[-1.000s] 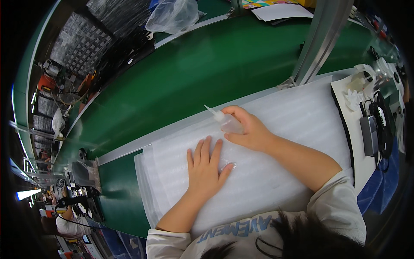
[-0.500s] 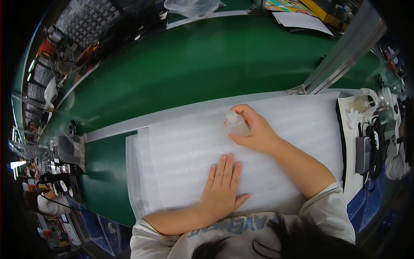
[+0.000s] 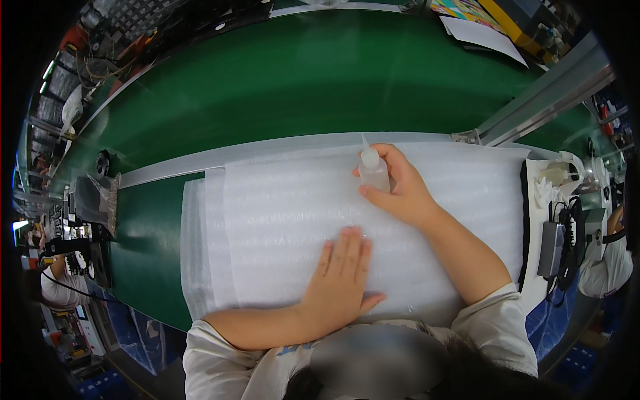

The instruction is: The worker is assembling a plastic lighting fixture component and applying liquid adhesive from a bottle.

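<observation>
A small translucent squeeze bottle (image 3: 375, 177) with a thin pointed nozzle stands nearly upright in my right hand (image 3: 408, 193). Thumb and fingers wrap its sides, and the nozzle points away from me. My left hand (image 3: 337, 277) lies flat, fingers stretched out, on stacked white foam sheets (image 3: 280, 227). The sheets spread over the near worktop and look glossy and slightly wrinkled. Both forearms come in from the lower edge. Whether the bottle's base touches the sheets is hard to tell.
Beyond a metal rail (image 3: 267, 153) runs a green belt-like surface (image 3: 287, 87). A metal post (image 3: 547, 93) rises at the right. Beside the sheets, a white tray-like surface holds a grey power adapter (image 3: 551, 249) and black cables (image 3: 571, 233). White papers (image 3: 483, 40) lie at the far right.
The bottle has tipped from pointing toward the camera to more upright in the picture, so its nozzle now shows. My left hand stays flat on the sheets. The whole view has shifted slightly.
</observation>
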The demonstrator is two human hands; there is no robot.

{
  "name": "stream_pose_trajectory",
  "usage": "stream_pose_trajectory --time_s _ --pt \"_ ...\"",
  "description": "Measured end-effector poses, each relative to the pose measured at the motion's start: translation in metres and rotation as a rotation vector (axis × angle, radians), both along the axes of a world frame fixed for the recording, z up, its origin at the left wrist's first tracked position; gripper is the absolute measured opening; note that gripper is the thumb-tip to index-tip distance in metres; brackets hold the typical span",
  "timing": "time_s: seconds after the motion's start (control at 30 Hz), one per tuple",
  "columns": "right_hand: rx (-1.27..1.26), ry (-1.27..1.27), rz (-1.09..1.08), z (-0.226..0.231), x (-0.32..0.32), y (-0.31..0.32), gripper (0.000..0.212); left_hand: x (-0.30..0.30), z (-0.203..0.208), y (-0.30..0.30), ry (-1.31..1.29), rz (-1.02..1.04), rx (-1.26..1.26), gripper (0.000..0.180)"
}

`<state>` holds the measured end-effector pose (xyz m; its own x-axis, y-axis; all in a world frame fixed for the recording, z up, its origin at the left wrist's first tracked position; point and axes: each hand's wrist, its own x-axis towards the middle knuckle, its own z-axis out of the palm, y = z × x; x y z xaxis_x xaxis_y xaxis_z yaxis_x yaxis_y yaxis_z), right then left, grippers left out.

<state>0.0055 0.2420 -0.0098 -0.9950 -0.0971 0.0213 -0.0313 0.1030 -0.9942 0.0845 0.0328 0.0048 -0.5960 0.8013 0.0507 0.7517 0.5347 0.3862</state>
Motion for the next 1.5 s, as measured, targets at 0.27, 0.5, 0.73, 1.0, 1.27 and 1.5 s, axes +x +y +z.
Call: stream_pose_trajectory --time_s 0.27,0.5,0.73,1.0,1.27,1.5 --pt "-0.026 0.002 0.018 0.001 0.001 0.001 0.049 -0.004 0.008 0.000 0.111 0.010 -0.060 0.075" --pt "-0.007 0.018 -0.002 0.002 0.002 0.000 0.047 -0.011 0.015 0.000 0.218 0.021 -0.013 0.063" --pt "0.021 -0.023 0.036 0.004 0.002 0.002 0.051 -0.020 0.008 0.001 0.192 -0.034 0.140 0.053" --pt "0.030 -0.006 0.027 0.004 0.002 0.001 0.052 -0.024 0.009 0.001 0.205 -0.023 0.119 0.050" --pt "0.042 -0.009 0.037 0.004 0.002 0.002 0.052 -0.023 0.007 0.000 0.230 -0.008 0.139 0.049" --pt "0.053 -0.009 0.035 0.003 0.001 0.001 0.053 -0.024 0.007 0.000 0.221 -0.017 0.125 0.048"
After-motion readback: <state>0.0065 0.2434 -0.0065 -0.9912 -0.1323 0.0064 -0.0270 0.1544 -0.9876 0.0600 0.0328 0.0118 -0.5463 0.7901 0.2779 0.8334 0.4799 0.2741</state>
